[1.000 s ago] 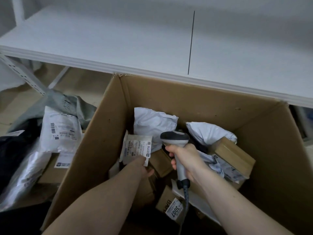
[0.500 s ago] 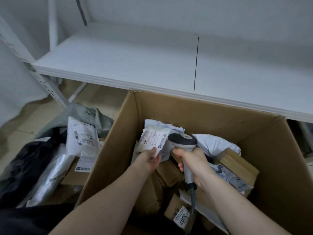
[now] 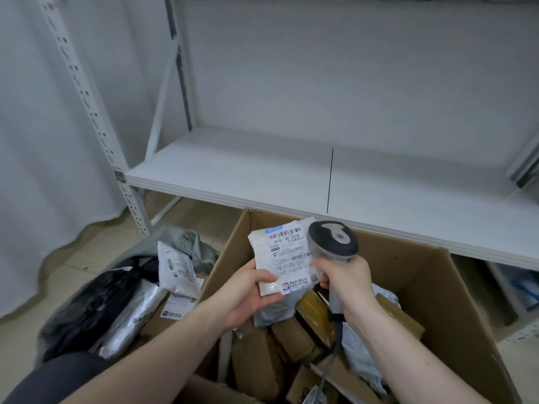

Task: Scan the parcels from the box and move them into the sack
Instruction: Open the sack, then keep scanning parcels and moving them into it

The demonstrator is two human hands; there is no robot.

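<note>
Small brown cartons and pale poly bags fill the open brown cardboard box. Above them, the left hand pinches a flat white poly parcel by its lower left corner, label up. The right hand grips a grey handheld scanner, touching the parcel's right edge. Left of the box, the grey sack holds bagged parcels. A white shelf spans behind.

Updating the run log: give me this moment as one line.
stage: scanning | left hand: holds white parcel above box | right hand: grips scanner beside label | sack: parcels inside
</note>
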